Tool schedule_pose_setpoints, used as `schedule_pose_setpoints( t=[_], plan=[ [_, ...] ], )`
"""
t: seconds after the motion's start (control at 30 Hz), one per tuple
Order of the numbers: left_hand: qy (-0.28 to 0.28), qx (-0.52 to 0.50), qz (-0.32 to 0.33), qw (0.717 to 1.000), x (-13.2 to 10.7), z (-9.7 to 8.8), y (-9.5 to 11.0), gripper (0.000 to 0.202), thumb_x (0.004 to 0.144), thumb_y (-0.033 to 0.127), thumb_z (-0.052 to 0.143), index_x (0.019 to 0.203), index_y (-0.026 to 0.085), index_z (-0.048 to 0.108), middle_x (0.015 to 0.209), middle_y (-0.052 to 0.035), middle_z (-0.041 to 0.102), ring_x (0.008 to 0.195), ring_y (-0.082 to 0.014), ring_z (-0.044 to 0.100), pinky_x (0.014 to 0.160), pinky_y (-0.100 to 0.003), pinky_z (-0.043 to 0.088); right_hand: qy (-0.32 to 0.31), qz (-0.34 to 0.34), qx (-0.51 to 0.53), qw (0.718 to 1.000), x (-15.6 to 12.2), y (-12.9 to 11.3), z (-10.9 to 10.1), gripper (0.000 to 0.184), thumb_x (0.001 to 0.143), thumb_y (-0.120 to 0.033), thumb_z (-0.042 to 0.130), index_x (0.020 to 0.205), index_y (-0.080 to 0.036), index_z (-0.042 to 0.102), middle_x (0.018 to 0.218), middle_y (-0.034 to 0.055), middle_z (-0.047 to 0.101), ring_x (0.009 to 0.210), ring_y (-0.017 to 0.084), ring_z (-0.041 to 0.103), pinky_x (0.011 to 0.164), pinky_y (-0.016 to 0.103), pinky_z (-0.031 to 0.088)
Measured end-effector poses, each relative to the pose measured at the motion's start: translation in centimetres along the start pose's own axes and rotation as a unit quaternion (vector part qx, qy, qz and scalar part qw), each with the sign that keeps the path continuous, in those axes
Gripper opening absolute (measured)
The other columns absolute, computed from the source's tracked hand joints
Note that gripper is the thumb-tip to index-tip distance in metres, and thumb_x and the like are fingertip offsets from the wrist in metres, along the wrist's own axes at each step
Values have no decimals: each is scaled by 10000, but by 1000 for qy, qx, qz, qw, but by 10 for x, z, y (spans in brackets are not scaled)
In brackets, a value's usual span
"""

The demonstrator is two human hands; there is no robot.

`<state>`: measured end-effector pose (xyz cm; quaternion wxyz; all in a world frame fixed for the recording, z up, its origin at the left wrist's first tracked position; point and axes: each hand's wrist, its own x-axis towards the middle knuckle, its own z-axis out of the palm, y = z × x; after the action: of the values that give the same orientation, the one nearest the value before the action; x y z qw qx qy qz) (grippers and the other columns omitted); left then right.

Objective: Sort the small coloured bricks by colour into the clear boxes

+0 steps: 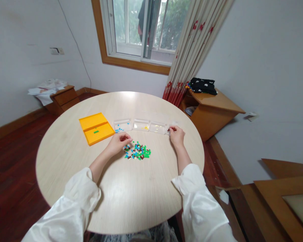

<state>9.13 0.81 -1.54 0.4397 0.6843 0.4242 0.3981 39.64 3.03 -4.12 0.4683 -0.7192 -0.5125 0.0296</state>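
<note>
A loose pile of small plastic building bricks (140, 153), mostly green, blue and dark brown, lies mid-table. At its upper left edge is my left hand (119, 143), thumb and fingers drawn together; whatever they hold is too small to make out. My right hand (177, 135) pinches over the rightmost clear tray (168, 133), which it partly covers, with something dark by the fingertips. To the left of that stand a clear tray (158, 131) with a few pale pieces, a clear tray (140, 121) with yellow pieces, and a clear tray (123, 121) with blue pieces.
An open orange case (92, 121) with a green piece in it lies left of the trays. All stand on a round pale wooden table (133, 195). Beyond are a wooden cabinet (214, 107) with black cloth (203, 86) on top, a curtain (192, 47) and a window.
</note>
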Motion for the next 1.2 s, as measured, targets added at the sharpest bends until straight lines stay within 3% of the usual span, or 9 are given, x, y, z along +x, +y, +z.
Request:
schedule_pose_setpoints(
  t=[0.3,0.47,0.63,0.8,0.9,1.0,1.1,1.2],
  plan=[
    [9,-15,-7,1000,0,1,1,255,631,392,644,628,146,574,574,3,563,538,-109,507,544,-234,383,-38,3,-88,995,-3,-2,1,279,793,-224,459,891,-201,719,892,60,726,861,204,629,880,360,376],
    [21,-20,-9,1000,0,1,0,267,626,403,654,622,147,577,567,2,559,527,-108,503,529,-231,374,-43,3,-102,994,-3,-4,-1,314,801,-199,429,915,-171,721,919,94,723,878,223,631,890,375,358],
    [51,-18,-22,998,1,-1,-4,279,655,420,632,657,143,597,584,-5,575,530,-110,509,524,-231,373,-20,-3,-79,997,-3,-8,-3,285,783,-204,455,887,-161,717,910,101,720,856,230,616,891,398,336],
    [85,18,-23,996,4,-3,-9,266,679,400,598,688,136,630,617,-19,603,562,-122,520,552,-243,385,-7,-66,4,998,-10,-22,-1,226,764,-226,493,827,-157,699,862,92,707,810,213,596,845,380,373],
    [89,48,-22,995,5,-4,-11,238,686,369,584,696,138,640,625,-18,605,564,-122,506,556,-246,380,-57,-117,87,988,-22,-38,4,177,745,-204,521,785,-162,689,804,72,696,755,190,597,776,336,425],
    [82,75,-21,994,4,-4,-10,215,681,348,575,678,142,633,600,-9,586,536,-115,473,538,-245,361,-174,-172,138,960,-38,-57,8,143,741,-177,549,773,-168,689,799,57,695,752,170,602,754,309,450],
    [76,98,-24,992,4,-3,-10,189,672,327,573,628,146,605,546,8,545,515,-111,453,525,-240,344,-290,-207,140,924,-50,-70,10,114,743,-160,583,775,-171,692,791,43,693,746,150,606,752,292,459],
    [79,124,-30,989,3,-3,-9,205,674,327,572,563,157,545,506,21,506,501,-108,438,522,-237,335,-344,-226,120,903,-55,-75,9,103,740,-132,606,764,-164,701,780,44,688,750,143,606,749,281,457]
  ],
)
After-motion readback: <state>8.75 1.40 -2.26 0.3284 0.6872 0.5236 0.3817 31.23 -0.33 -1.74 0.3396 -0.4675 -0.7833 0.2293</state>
